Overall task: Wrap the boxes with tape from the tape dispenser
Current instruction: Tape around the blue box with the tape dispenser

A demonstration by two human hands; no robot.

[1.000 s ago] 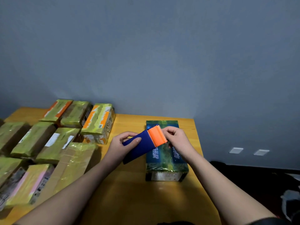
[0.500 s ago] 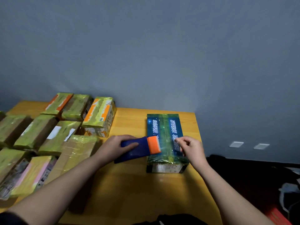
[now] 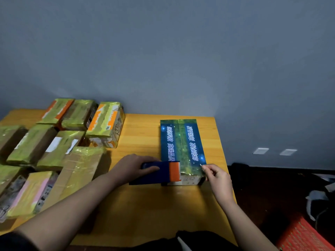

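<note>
A blue box [image 3: 182, 145] with white lettering and a yellowish taped strip down its middle lies on the wooden table [image 3: 145, 205]. My left hand [image 3: 130, 167] grips a dark blue tape dispenser [image 3: 155, 173] with an orange front end, pressed against the box's near left corner. My right hand [image 3: 216, 176] pinches something thin at the box's near right corner; it looks like the tape end, though the clear tape itself is hard to see.
Several boxes wrapped in yellowish tape [image 3: 59, 147] fill the table's left side. The table's right edge [image 3: 226, 160] runs just beside the blue box, with dark floor beyond. A red mesh basket [image 3: 304, 236] sits at the lower right.
The dispenser and both hands have moved toward me along the box, from its middle to its near end. My right hand went from the top to the near right corner.
</note>
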